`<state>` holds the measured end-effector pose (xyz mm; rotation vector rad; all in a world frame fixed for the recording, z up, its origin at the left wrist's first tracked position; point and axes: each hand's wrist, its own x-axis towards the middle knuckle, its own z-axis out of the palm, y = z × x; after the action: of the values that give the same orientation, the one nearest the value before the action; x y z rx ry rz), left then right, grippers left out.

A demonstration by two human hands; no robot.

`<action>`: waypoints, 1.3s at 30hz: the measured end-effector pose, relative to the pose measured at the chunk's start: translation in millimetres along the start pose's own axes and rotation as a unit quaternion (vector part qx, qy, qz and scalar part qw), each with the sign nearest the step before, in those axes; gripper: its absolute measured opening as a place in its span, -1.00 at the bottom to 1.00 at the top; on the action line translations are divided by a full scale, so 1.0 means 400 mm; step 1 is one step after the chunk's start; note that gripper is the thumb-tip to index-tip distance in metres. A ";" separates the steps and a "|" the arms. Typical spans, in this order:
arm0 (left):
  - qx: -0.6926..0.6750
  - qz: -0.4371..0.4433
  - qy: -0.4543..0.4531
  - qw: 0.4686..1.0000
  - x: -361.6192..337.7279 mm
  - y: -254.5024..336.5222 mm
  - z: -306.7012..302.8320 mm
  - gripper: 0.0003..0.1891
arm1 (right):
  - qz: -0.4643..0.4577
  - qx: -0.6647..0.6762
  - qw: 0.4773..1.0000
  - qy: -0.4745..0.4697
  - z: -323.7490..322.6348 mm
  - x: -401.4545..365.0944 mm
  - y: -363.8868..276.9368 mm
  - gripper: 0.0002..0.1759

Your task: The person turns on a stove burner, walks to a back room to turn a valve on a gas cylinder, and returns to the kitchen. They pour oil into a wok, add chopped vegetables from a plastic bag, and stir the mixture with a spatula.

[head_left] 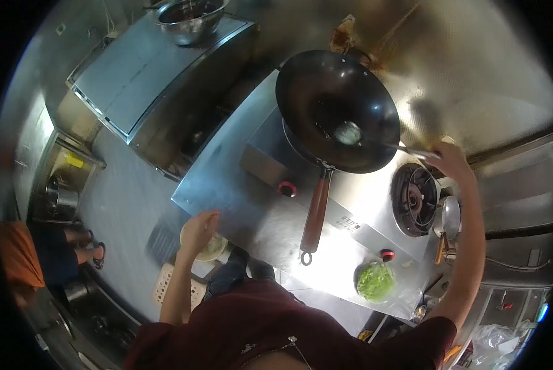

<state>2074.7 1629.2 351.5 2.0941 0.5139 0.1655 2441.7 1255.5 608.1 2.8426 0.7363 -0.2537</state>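
Observation:
A large dark wok [316, 80] rests over a burner on the steel stove, its wooden handle [315, 216] pointing towards me. My right hand [450, 163] is closed around the metal handle of a ladle [409, 149], which reaches over the wok's right rim. At the ladle's far end, a pale, shiny round patch shows low in the wok; whether it is the bowl or liquid is hard to make out. My left hand [200, 233] hangs empty by the stove's front left corner, fingers loosely extended, above a pale round container [215, 248] and apart from the wok handle.
Right of the wok sits a bare burner [415, 197], with another ladle [450, 219] beside it. Chopped greens [375, 282] lie at the stove's front. A metal bowl [190, 21] stands on the counter at the back left. Another person [42, 253] is at far left.

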 end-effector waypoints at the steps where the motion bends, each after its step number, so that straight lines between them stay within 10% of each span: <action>1: 0.021 -0.006 0.009 1.000 -0.005 -0.004 -0.005 -0.81 | -0.021 -0.010 1.000 0.012 -0.007 -0.028 0.022 -0.61; 5: 0.049 -0.021 0.022 0.998 -0.009 -0.020 -0.006 -0.82 | 0.057 0.053 0.992 -0.103 0.000 -0.060 0.025 -0.61; 7: 0.056 -0.018 0.021 0.998 -0.008 -0.009 0.000 -0.82 | -0.050 -0.022 0.998 0.025 0.101 -0.021 0.037 -0.64; 14: 0.049 0.005 0.057 0.997 -0.023 0.029 0.000 -0.84 | 0.012 -0.010 0.997 0.075 0.258 0.186 -0.064 -0.68; 26: 0.081 0.012 0.071 0.994 -0.037 0.014 -0.007 -0.84 | -0.123 -0.004 0.985 0.120 0.136 0.003 0.031 -0.74; 34: 0.057 0.004 0.026 0.998 -0.005 0.035 0.019 -0.84 | -0.017 -0.147 0.989 0.023 -0.037 -0.095 0.026 -0.65; 39: 0.060 0.009 0.046 0.997 -0.021 0.009 -0.009 -0.84 | -0.056 0.019 0.996 -0.061 0.105 -0.010 -0.108 -0.73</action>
<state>2067.1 1626.7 356.9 2.2158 0.5733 0.2489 2411.9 1281.1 562.0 2.7946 0.8759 -0.4591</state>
